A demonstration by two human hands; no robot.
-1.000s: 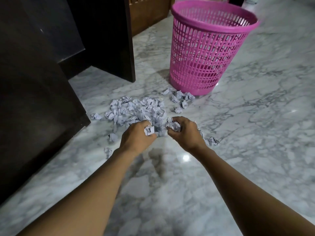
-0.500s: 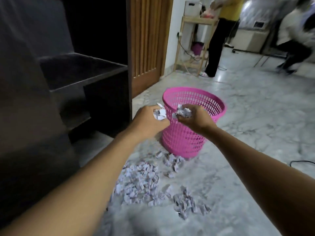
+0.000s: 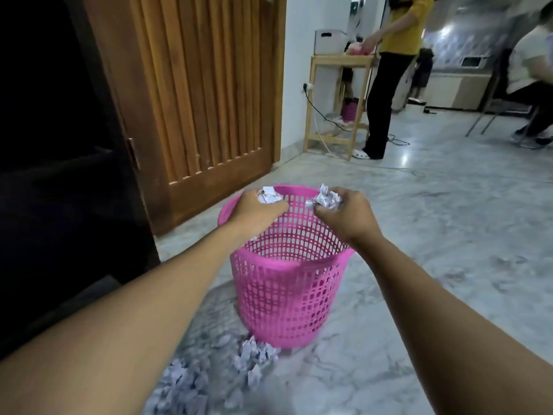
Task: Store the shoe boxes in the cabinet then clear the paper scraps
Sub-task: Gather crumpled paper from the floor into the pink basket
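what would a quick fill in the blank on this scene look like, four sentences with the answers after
1. The left hand and the right hand each grip crumpled ____.
2. Both hands are at the top of a basket whose colour is ____.
3. More scraps lie on the marble ____ by the basket's base.
4. The slatted door behind the basket is made of ____.

Missing words: paper; pink; floor; wood

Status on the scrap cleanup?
Left hand, right hand each grip crumpled scraps above pink basket. Scrap pile on floor beside basket. Nothing in way.
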